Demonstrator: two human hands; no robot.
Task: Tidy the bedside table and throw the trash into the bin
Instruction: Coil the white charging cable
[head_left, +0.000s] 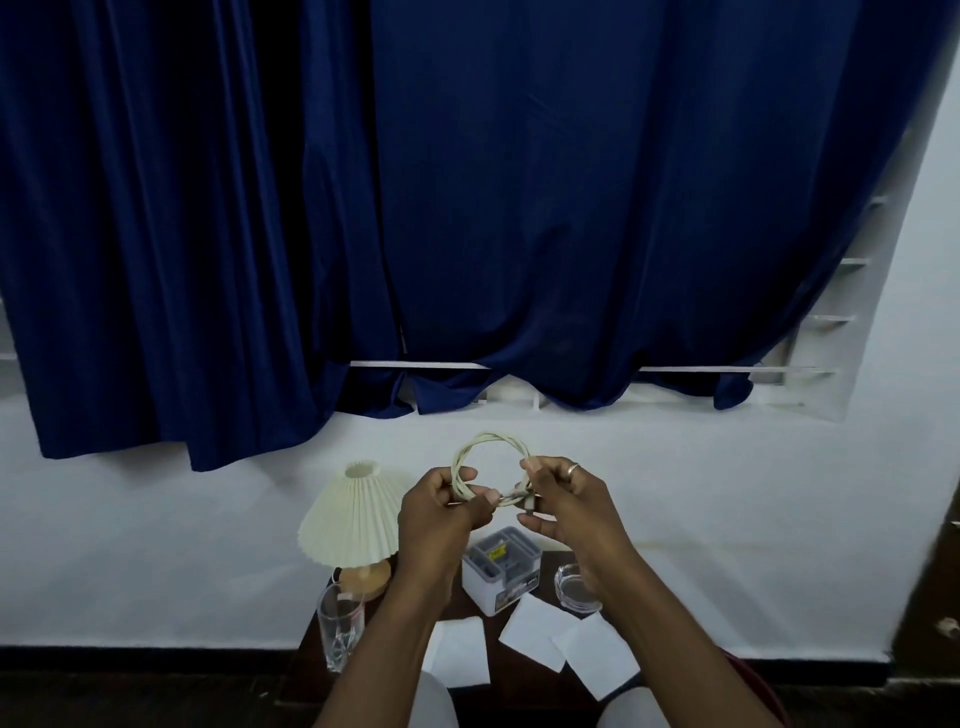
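Note:
Both of my hands hold a coiled white cable (488, 441) up in front of the wall, above the bedside table (311, 631). My left hand (441, 512) pinches the coil's left side. My right hand (563, 501), with a ring on one finger, grips the right side and the plug end. Below them on the dark table lie three white paper sheets (460, 652), (535, 631), (600, 657). A grey and white organiser box (498, 571) stands behind the papers.
A cream pleated lamp (348, 522) on a wooden base stands at the table's back left. A tall clear glass (338, 631) is in front of it, and a glass ashtray (574, 587) sits at the right. A red rim (753, 680) shows low right. Blue curtains (467, 208) hang above.

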